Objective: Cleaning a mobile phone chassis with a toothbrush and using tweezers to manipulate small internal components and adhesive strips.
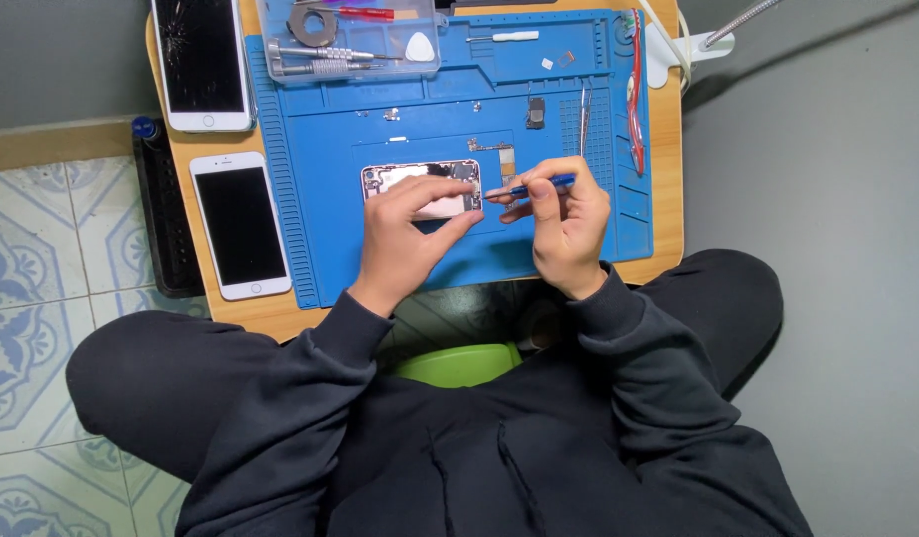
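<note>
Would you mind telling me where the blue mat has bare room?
Free: the blue mat between clear tray and opened phone; also its near edge. Crowded: right of the phone, where the right hand holds a blue tool beside loose parts.

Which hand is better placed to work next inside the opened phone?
The right hand, probably: it grips the blue-handled tool, whose tip sits at the opened phone edge. The left hand rests on that phone, steadying it.

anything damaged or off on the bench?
Yes: the phone at the table's top left corner has a cracked screen, with a spider-web break near its upper left. The white phone below it looks intact. The opened phone under the left hand is being worked on with a blue tool held by the right hand.
</note>
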